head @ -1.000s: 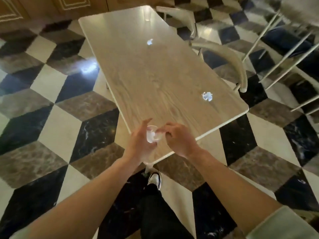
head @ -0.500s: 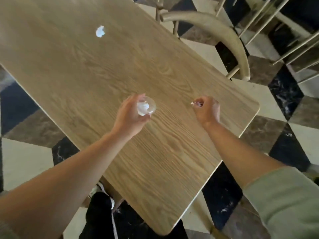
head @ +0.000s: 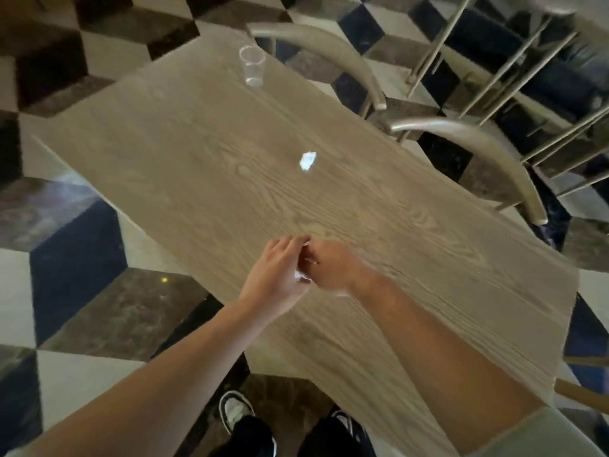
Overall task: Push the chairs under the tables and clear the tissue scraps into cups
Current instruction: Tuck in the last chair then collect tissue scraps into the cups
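Over wood-grain table (head: 379,225) | left hand (head: 276,275), right hand (head: 333,265) pinched together; contents unclear

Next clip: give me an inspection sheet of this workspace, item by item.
Surface: light wood-grain table, mostly bare.
Job's things: white tissue scrap lying mid-table; clear plastic cup upright near the far end; two curved-back beige chairs against the table's right side.
Clutter: nothing seen.
Grippers: left hand and right hand meet over the table, with something small and white between them; blurred.
Cables: nothing seen.
Surroundings: checkered marble floor; person's shoes below.
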Demonstrator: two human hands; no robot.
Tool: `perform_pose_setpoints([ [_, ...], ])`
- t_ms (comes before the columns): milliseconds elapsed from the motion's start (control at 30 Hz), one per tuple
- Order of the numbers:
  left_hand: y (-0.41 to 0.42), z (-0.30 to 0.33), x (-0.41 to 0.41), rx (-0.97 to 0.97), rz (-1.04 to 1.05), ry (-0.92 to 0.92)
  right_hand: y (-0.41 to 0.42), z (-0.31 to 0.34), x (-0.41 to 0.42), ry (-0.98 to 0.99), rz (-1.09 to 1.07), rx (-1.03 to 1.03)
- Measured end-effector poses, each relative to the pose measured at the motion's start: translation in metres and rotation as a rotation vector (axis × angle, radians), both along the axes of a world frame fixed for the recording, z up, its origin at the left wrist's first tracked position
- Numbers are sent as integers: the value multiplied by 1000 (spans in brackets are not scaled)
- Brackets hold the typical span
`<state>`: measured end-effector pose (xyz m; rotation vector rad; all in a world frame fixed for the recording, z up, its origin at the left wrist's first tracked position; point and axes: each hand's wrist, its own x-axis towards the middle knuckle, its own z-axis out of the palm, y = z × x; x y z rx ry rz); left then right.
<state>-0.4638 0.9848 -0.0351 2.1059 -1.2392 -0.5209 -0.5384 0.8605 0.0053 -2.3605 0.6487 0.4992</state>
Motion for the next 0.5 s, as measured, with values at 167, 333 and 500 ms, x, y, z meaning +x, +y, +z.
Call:
perform_pose_setpoints([
  [167, 16, 3, 82, -4, 176, 114, -9, 12, 64, -323, -352, 211],
  [333, -17, -2, 157, -31, 188, 120, -58, -9, 131, -479, -806, 325],
  [500, -71, -12, 237, -51, 123, 120, -118, -49, 175, -313, -843, -164],
])
